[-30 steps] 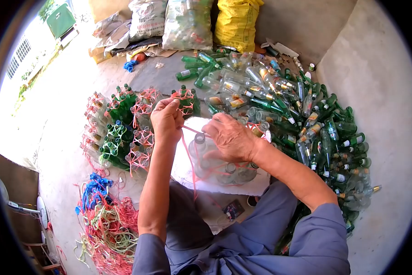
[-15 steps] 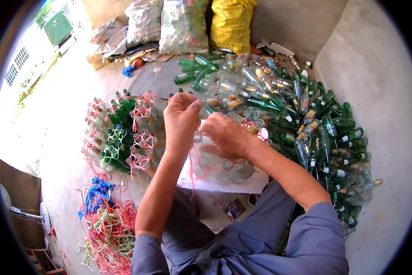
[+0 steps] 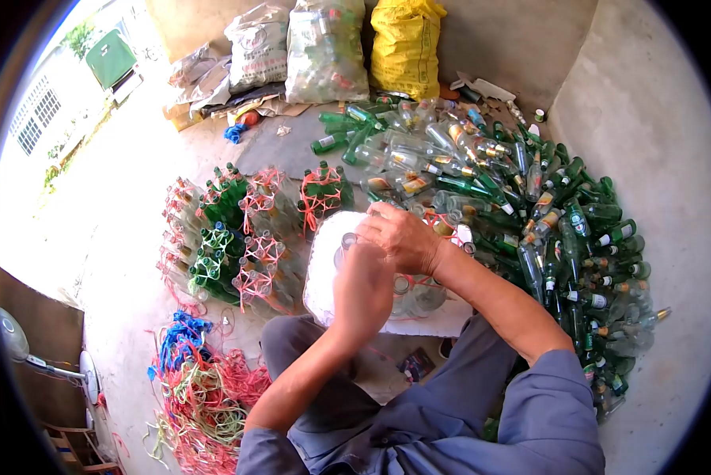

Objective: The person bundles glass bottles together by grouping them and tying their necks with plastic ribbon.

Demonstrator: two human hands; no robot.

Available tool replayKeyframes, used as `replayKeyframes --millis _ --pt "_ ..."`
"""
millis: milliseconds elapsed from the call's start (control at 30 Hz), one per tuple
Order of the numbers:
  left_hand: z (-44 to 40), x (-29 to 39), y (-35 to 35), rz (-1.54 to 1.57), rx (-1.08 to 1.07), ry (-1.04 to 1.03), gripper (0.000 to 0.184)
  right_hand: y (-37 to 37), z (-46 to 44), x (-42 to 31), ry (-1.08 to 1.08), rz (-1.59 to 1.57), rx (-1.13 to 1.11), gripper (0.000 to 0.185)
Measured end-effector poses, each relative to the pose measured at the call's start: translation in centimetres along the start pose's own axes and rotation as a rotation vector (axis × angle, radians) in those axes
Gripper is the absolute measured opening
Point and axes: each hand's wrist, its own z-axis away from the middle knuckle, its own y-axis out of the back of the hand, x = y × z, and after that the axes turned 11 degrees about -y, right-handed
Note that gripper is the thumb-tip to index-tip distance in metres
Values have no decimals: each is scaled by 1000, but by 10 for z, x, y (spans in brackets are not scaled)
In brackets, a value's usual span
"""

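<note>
A white foam-like block [image 3: 319, 277] lies in front of my knees. On it stand several clear glass bottles [image 3: 425, 299], with pink plastic strap [image 3: 423, 280] around their necks. Over their left side, my left hand [image 3: 363, 285] is smeared by motion, so its fingers cannot be made out. My right hand [image 3: 403, 239] is beside and slightly above it, its fingers curled in over the bottles; whatever they pinch is hidden. A clear bottle mouth [image 3: 349, 239] shows at the left of the hands.
Strapped bottle bundles [image 3: 264, 269] stand at the left, with a green bundle [image 3: 324, 194] beyond the block. Loose bottles [image 3: 529, 214] are heaped along the right. A tangle of straps [image 3: 205, 404] lies front left. Filled sacks [image 3: 328, 51] line the back wall; a fan [image 3: 86, 376] stands far left.
My left hand has dropped toward me and to the right, in front of my right hand, uncovering the green bundle. My right hand has shifted slightly right. The view has tilted a little.
</note>
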Motion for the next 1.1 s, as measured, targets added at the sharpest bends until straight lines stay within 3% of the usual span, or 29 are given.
replayKeyframes --millis 200,233,333,467,567,667,800,1100 --pt "36 -22 10 100 98 114 18 -4 1 -4 -74 26 31 30" --pt "33 -21 10 288 237 189 19 -2 2 -5 -64 37 35 29" --pt "19 -17 23 470 342 403 18 -4 1 -6 -20 42 92 23" --pt "21 -47 27 332 202 397 19 -10 -3 -2 24 89 53 13" --pt "18 -50 25 284 207 379 16 -16 -6 1 97 53 155 17" --pt "19 -45 40 245 89 442 7 -10 -2 -2 28 146 -52 29" --pt "34 -68 47 270 42 421 2 -8 -4 -6 13 190 -95 26" --pt "40 -75 57 384 -23 672 9 -10 -4 -6 26 103 -15 15"
